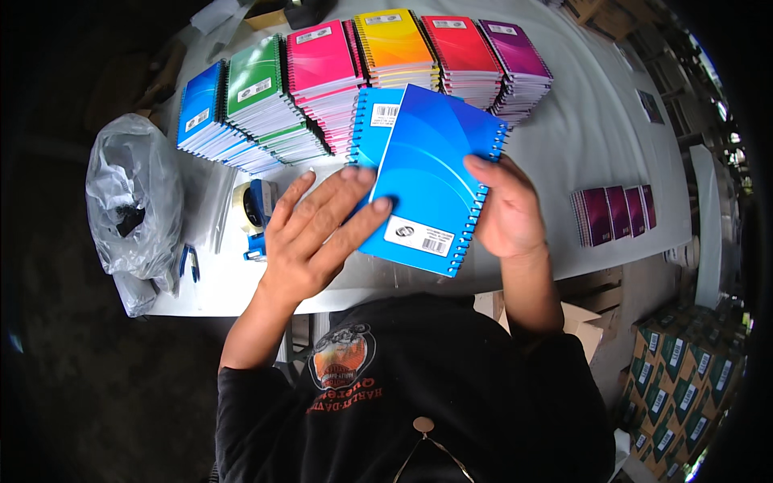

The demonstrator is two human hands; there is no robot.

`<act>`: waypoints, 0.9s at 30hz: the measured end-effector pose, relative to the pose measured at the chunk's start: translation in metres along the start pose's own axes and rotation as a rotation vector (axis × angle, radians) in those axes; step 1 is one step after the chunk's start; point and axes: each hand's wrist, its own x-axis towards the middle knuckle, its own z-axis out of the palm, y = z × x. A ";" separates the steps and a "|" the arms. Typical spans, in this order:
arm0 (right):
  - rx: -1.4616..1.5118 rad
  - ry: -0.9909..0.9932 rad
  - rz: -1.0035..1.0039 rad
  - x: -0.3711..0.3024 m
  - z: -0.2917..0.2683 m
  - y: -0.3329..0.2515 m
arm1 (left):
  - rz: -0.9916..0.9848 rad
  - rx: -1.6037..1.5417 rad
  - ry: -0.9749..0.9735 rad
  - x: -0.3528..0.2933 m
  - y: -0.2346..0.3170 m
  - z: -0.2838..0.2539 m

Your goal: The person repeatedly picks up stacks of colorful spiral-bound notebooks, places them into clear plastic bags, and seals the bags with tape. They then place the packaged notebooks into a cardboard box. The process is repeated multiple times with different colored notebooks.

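Observation:
Two blue spiral notebooks are held up over the near side of the table. The front notebook [431, 177], with a white label near its lower edge, lies askew over the rear notebook [378, 113], whose left part and coil stick out. My right hand [511, 205] grips the front notebook by its coiled right edge, thumb on the cover and the other fingers hidden behind. Across the left side rests my left hand [310, 229], its fingers stretched and apart, fingertips touching the notebooks.
Tall notebook stacks line the far side: blue [201, 101], green [256, 76], pink [324, 56], yellow [394, 40], red [463, 48], purple [515, 52]. Small purple notebooks [612, 216] lie right. A plastic bag [133, 193], tape dispenser [259, 205] and pens [190, 263] sit left.

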 end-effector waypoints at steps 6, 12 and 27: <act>0.173 0.106 0.174 0.008 -0.076 0.028 | -0.142 -0.149 -0.209 -0.107 0.017 0.082; 0.002 0.276 0.145 0.006 -0.105 0.068 | -0.577 -0.375 -0.298 -0.122 0.031 0.079; -0.586 -0.051 -0.418 0.032 -0.003 0.062 | -0.933 -0.695 0.435 0.018 -0.021 0.004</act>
